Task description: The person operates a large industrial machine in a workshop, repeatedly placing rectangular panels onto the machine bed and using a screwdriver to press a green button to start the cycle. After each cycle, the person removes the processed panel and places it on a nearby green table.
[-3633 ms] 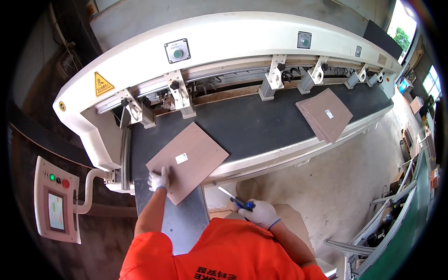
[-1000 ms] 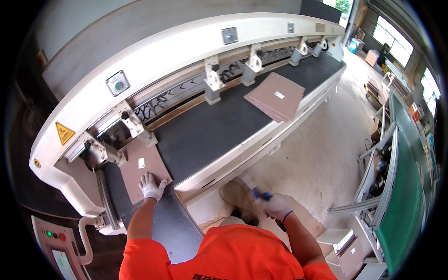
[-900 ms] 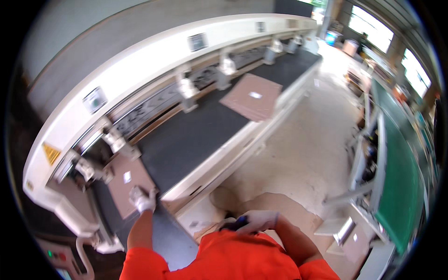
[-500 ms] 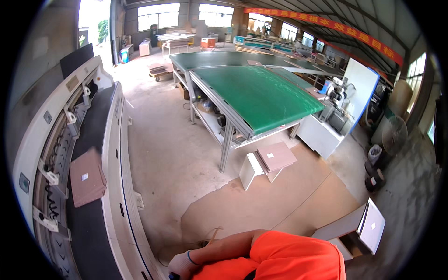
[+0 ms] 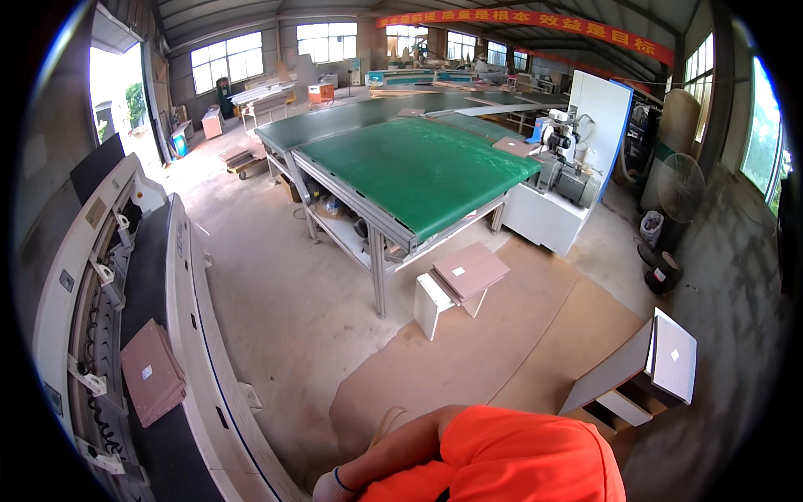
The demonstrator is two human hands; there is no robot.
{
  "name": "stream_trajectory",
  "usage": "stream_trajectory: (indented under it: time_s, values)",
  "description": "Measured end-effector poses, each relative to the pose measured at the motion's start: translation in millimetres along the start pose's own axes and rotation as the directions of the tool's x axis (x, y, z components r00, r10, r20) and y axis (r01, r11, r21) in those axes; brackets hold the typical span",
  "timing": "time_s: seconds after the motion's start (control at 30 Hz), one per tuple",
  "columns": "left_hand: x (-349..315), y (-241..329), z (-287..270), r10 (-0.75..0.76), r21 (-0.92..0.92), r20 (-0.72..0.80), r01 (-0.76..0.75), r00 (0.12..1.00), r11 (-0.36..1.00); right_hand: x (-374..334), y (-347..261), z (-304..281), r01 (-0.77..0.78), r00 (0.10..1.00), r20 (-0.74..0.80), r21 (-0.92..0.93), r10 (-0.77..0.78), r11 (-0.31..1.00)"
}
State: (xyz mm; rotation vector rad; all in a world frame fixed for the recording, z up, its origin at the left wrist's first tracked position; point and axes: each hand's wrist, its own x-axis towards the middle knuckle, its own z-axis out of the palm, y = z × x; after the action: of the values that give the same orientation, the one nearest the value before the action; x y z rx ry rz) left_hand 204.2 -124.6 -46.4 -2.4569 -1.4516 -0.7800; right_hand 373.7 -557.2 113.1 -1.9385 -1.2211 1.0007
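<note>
My right hand [image 5: 329, 487], in a white knitted glove with a blue cuff edge, is at the lower edge of the view, close against my orange shirt. Its fingers are cut off by the frame, so what they hold, if anything, is hidden. The bare forearm bends in from an orange sleeve [image 5: 527, 448]. My left hand is out of view. Left of the right hand runs a long white machine [image 5: 196, 335] with a black belt [image 5: 163, 276]. A small stack of brownish-pink panels [image 5: 150, 376] lies on that belt.
More brownish panels [image 5: 470, 269] rest on a low white stand [image 5: 431, 305]. Behind it stands a green belt table [image 5: 418, 171] on metal legs. A white-topped wooden piece [image 5: 672, 356] stands at the right. Brown sheeting [image 5: 468, 368] covers part of the floor. A machine with motors [image 5: 565, 171] is farther right.
The view has shifted, so the scene sits differently in it. My gloved hand has dropped farther past the lower edge, and a dark object seen at its fingers earlier is out of sight.
</note>
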Motion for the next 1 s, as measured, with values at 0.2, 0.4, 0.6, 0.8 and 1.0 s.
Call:
stream_trajectory:
  time_s: [0.2,0.4,0.6,0.8,1.0]
  values:
    - [-2.5,7.2,3.1,0.035,-0.014,-0.022,-0.035,0.999,0.999,-8.0,-5.4,-4.0,-0.030,1.000,0.004,0.013,0.030,0.999]
    - [-4.3,10.6,5.3,0.055,-0.020,-0.032,-0.056,0.998,0.998,-7.7,-6.0,-4.8,-0.033,0.999,0.008,0.025,0.033,0.999]
    - [-4.4,10.3,7.0,0.068,-0.020,-0.048,-0.069,0.997,0.997,-8.3,-7.0,-5.3,-0.026,1.000,0.006,0.031,0.026,0.999]
    - [-4.6,8.5,7.8,0.077,-0.022,-0.062,-0.078,0.995,0.997,-11.4,-10.2,-2.3,-0.013,1.000,0.001,0.031,0.013,0.999]
    - [-5.6,8.1,9.2,0.092,-0.027,-0.062,-0.094,0.994,0.995,-20.3,-18.3,-10.0,-0.037,0.999,-0.028,-0.068,0.035,0.997]
